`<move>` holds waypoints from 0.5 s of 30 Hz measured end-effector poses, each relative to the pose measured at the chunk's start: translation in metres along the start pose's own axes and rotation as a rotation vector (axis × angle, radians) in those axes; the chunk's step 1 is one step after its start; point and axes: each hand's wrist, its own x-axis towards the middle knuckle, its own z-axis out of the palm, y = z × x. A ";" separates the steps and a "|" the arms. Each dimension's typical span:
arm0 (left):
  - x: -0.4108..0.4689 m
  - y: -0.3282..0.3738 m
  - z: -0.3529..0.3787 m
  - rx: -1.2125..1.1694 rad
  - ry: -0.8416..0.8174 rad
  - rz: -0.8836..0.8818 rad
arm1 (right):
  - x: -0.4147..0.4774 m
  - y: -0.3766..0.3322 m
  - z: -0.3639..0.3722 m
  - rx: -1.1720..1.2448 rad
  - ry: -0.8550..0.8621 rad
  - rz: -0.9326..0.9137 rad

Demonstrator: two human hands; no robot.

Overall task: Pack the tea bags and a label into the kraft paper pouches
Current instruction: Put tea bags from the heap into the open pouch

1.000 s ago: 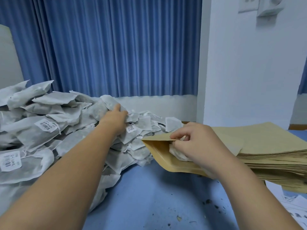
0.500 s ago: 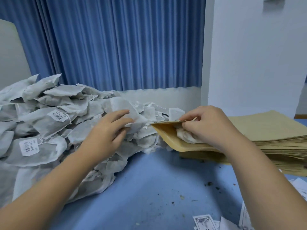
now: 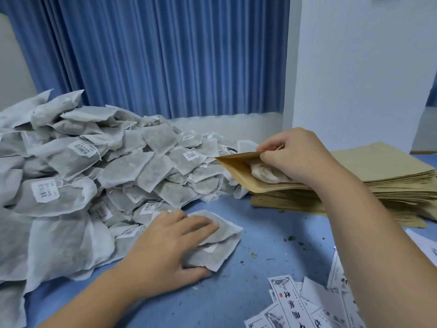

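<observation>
A large heap of white tea bags [image 3: 99, 166] covers the left of the blue table. My left hand [image 3: 170, 247] lies low at the heap's near edge and grips a small stack of tea bags [image 3: 217, 247], fingers on top and thumb underneath. My right hand [image 3: 298, 157] pinches the upper lip of an open kraft pouch [image 3: 238, 171], which lies on the stack of flat kraft pouches [image 3: 387, 176]. White tea bags [image 3: 264, 172] show inside the pouch mouth. Printed paper labels [image 3: 293, 304] lie scattered at the near right.
A blue curtain [image 3: 165, 55] hangs behind the table and a white wall [image 3: 359, 67] stands at the right. Loose tea crumbs [image 3: 295, 242] dot the blue table top [image 3: 260, 223] between my hands.
My left hand came down from the top of the heap to its near edge and now grips a small stack of tea bags on the table. My right hand kept holding the pouch open.
</observation>
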 end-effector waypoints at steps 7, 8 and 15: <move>0.006 -0.009 0.018 -0.368 -0.200 -0.203 | -0.002 -0.002 0.005 0.018 -0.042 0.000; 0.008 -0.008 0.021 -0.410 -0.176 -0.222 | -0.002 -0.002 0.006 0.025 -0.049 0.002; 0.006 -0.002 0.015 -0.261 0.071 -0.150 | -0.004 -0.003 0.007 0.037 -0.070 0.016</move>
